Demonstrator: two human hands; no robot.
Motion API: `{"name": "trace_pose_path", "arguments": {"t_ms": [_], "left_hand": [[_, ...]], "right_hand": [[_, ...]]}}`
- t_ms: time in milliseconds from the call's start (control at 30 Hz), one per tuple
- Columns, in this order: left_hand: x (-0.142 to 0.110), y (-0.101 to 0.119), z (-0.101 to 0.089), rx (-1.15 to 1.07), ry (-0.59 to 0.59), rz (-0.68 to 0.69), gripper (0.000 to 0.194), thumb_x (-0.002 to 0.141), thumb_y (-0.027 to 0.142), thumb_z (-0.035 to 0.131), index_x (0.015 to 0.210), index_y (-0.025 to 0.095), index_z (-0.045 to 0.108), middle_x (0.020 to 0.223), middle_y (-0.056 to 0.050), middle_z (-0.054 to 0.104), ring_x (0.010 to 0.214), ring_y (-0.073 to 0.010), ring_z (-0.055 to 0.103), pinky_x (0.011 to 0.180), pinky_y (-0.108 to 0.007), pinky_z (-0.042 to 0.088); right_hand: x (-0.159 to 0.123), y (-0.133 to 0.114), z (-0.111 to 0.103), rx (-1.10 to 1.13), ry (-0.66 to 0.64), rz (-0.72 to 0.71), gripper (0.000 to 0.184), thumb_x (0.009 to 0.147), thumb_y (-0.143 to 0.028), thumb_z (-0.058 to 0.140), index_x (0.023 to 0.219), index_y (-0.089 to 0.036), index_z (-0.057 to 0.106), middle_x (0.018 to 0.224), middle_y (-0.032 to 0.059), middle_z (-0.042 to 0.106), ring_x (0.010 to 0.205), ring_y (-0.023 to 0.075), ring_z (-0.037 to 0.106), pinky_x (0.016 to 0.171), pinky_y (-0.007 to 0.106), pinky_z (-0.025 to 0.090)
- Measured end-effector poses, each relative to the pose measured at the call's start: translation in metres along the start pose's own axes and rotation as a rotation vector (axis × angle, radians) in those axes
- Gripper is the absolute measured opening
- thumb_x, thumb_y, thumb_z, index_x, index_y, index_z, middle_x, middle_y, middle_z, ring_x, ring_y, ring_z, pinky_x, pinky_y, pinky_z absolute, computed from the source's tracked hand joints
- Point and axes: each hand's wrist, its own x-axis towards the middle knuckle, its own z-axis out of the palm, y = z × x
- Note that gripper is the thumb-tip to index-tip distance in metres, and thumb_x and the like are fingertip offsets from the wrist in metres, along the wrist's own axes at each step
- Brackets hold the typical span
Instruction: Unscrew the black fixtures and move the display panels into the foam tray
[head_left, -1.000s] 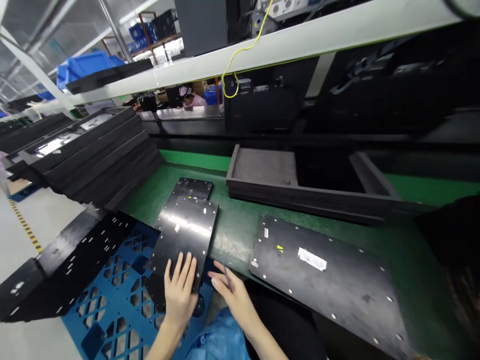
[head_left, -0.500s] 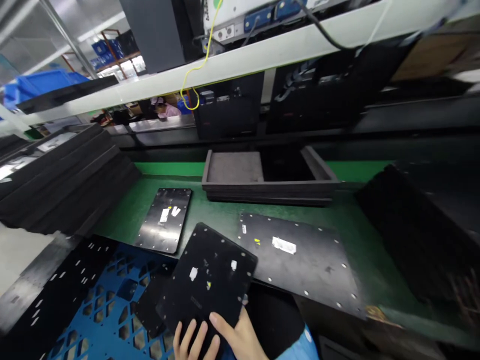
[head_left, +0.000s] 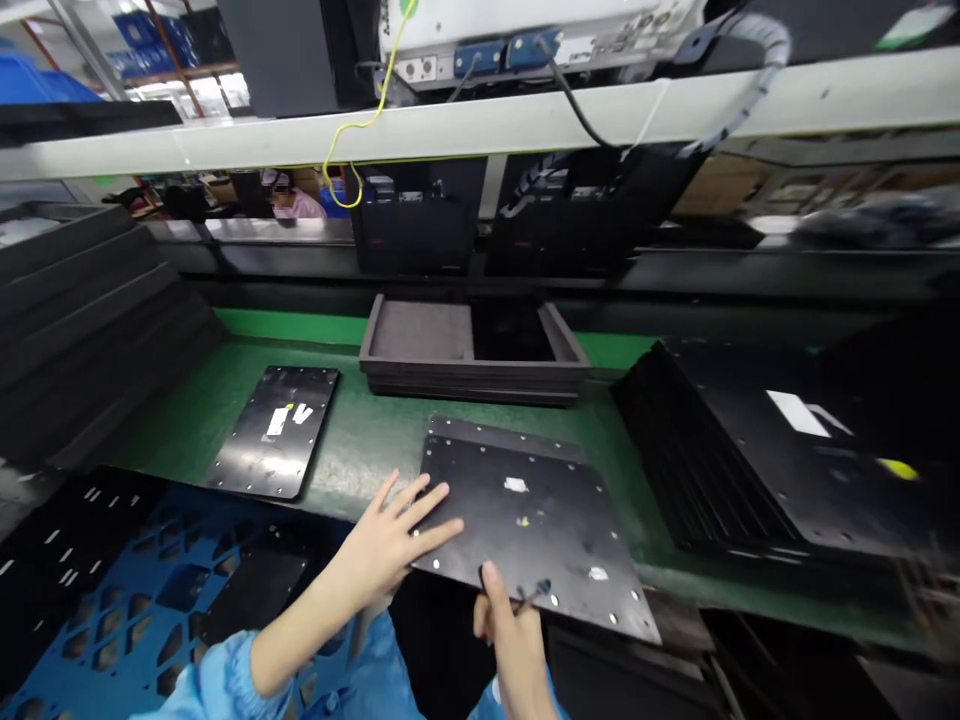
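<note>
A black panel (head_left: 540, 520) with small holes along its edges, white labels and a yellow mark lies on the green bench, covering most of another black panel (head_left: 517, 434) whose back strip shows. My left hand (head_left: 390, 545) rests on its left end with fingers spread flat. At its front edge my right hand (head_left: 514, 640) is closed, the thumb on top and the other fingers partly hidden. Beside that thumb is a small dark shape (head_left: 536, 592) I cannot make out. Left of my hands lies a smaller labelled panel (head_left: 281, 435).
Grey foam trays (head_left: 472, 368) are stacked at the back. A stack of black panels (head_left: 750, 450) stands right, and a dark stack of trays (head_left: 97, 310) left. A blue lattice crate (head_left: 120, 590) holds black plates. A white shelf beam (head_left: 450, 130) crosses above; a person (head_left: 289, 195) sits beyond.
The black panel, held tilted in front of the bench before, now lies on the panel there. My left hand has come fully into view on it. The view has swung right.
</note>
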Motion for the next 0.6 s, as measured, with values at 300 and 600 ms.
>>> {"name": "trace_pose_path", "arguments": {"t_ms": [300, 600], "left_hand": [[0.021, -0.013, 0.017, -0.198, -0.03, -0.134, 0.068, 0.108, 0.054, 0.066, 0.17, 0.041, 0.041, 0.18, -0.002, 0.034, 0.167, -0.0308, 0.032, 0.139, -0.065, 0.023], [0.102, -0.017, -0.011, -0.28, -0.048, -0.154, 0.046, 0.107, 0.049, 0.062, 0.146, 0.023, 0.068, 0.168, -0.012, 0.051, 0.156, -0.0321, 0.047, 0.139, -0.061, 0.021]], "right_hand": [[0.017, -0.012, -0.021, 0.18, -0.383, 0.117, 0.07, 0.089, -0.084, 0.071, 0.111, -0.017, 0.073, 0.055, -0.0111, 0.034, 0.05, 0.0091, 0.022, 0.051, 0.025, 0.018], [-0.038, 0.017, -0.075, 0.167, 0.034, 0.058, 0.055, 0.1, -0.078, 0.062, 0.112, -0.024, 0.065, 0.071, -0.0068, 0.04, 0.056, 0.011, 0.03, 0.051, 0.025, 0.022]]}}
